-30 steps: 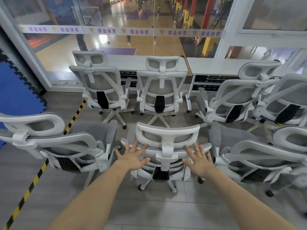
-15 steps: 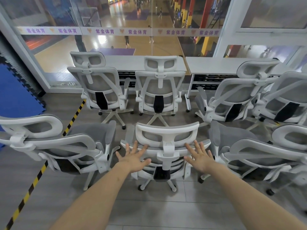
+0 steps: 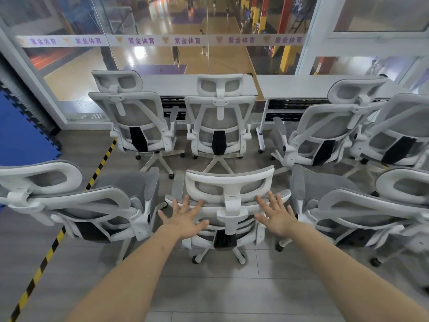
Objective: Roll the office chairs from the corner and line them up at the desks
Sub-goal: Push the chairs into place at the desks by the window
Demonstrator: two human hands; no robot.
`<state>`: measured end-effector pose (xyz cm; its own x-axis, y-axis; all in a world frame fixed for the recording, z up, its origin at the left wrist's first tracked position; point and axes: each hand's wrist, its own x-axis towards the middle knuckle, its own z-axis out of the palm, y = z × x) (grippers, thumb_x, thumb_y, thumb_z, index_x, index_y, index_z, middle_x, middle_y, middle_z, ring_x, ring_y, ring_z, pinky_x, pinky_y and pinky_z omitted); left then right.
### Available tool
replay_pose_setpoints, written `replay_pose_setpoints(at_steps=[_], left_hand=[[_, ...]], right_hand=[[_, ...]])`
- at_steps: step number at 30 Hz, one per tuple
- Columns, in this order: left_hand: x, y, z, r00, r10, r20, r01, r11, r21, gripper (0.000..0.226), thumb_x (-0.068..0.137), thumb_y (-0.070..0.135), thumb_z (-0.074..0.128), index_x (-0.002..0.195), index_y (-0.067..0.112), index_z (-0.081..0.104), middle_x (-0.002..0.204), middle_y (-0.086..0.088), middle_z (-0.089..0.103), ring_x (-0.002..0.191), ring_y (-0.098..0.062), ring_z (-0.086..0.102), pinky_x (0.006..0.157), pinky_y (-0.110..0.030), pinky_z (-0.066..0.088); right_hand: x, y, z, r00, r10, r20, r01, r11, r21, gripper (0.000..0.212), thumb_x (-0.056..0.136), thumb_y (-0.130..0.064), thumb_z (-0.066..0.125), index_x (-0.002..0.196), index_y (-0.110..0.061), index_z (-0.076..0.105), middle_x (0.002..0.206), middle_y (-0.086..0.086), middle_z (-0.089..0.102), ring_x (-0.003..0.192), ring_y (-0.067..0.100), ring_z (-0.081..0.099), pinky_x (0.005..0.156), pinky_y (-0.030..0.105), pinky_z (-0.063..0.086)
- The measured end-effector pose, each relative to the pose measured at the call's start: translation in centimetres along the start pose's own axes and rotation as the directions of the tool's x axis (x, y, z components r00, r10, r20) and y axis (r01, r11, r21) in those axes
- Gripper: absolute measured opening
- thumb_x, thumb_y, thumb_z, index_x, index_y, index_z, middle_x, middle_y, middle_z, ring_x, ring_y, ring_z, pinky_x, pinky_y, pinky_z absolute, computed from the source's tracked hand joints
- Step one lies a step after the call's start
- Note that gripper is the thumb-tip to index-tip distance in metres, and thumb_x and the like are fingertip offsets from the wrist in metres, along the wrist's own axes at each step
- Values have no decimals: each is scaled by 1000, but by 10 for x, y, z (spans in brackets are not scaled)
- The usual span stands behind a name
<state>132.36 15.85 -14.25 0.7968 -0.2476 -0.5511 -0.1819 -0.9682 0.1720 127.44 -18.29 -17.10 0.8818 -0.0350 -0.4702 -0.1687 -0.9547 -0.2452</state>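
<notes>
Both arms reach forward, left hand (image 3: 185,219) and right hand (image 3: 276,217) flat, fingers (image 3: 185,202) spread.

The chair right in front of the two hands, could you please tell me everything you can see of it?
The chair is a white-framed office chair with grey mesh, seen from behind. It has a wide headrest on a white bracket, a black part low on the back and a white star base on casters. It stands upright on the grey floor, facing the desks, in a second row behind the chairs already there. The left hand and right hand are spread open at the top of its back; contact is not clear.
</notes>
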Motion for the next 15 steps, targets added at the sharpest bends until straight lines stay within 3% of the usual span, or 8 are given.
replay_pose_setpoints(at_steps=[15], left_hand=[[-1,-11,-2,999,20,-31,-19,999,42,79,91,86,29,152,65,-15,167,7,-32,153,-36,-29,114,-80,-7]], right_hand=[[-8,-16,0,1000,22,-5,-22,1000,-19,69,102,-69,24,158,-54,-14,167,0,-32,154,24,-30,125,59,-7]])
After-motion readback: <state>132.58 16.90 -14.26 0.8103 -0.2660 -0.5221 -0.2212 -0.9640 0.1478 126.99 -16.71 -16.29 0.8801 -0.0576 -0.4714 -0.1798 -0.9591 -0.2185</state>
